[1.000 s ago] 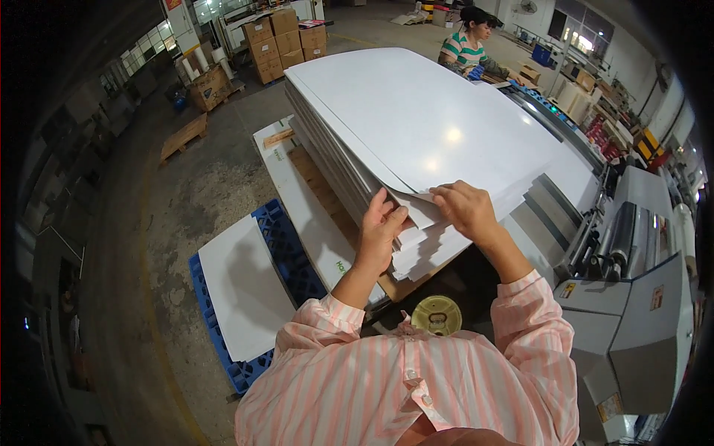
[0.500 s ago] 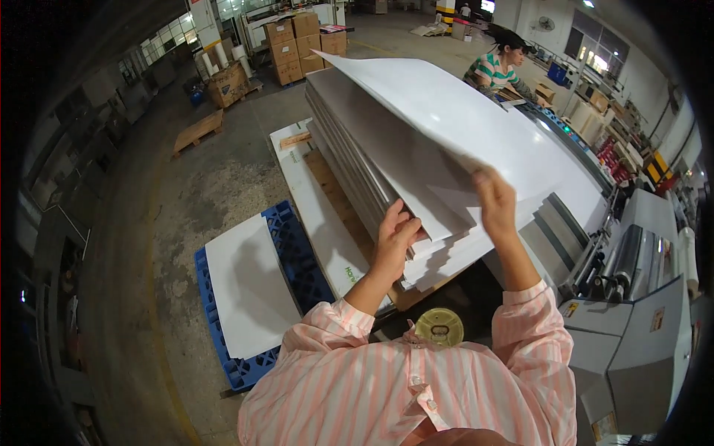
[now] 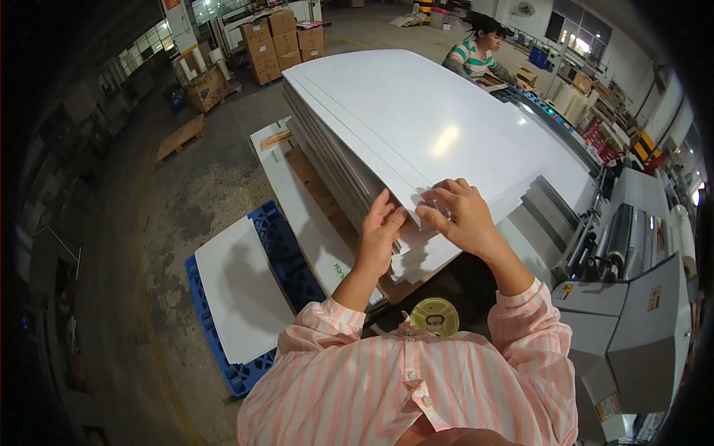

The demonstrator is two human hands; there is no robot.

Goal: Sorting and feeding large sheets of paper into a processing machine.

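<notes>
A tall stack of large white sheets (image 3: 416, 119) lies in front of me, its near corner fanned out. My left hand (image 3: 381, 230) presses against the near corner edge of the stack, fingers up. My right hand (image 3: 460, 215) rests on top of the same corner, fingers pinching the edges of the top sheets. The two hands almost touch. Below them a round yellow tape roll (image 3: 434, 316) sits by my chest.
A grey machine with rollers (image 3: 625, 260) stands to the right. A blue pallet (image 3: 279, 245) with a white sheet (image 3: 238, 286) lies on the floor at left. A person in a striped shirt (image 3: 476, 52) works beyond the stack. Cardboard boxes (image 3: 279, 41) stand far back.
Half a second ago my right hand held the top sheets lifted high; they now lie flat on the stack and both hands are back at the near corner.
</notes>
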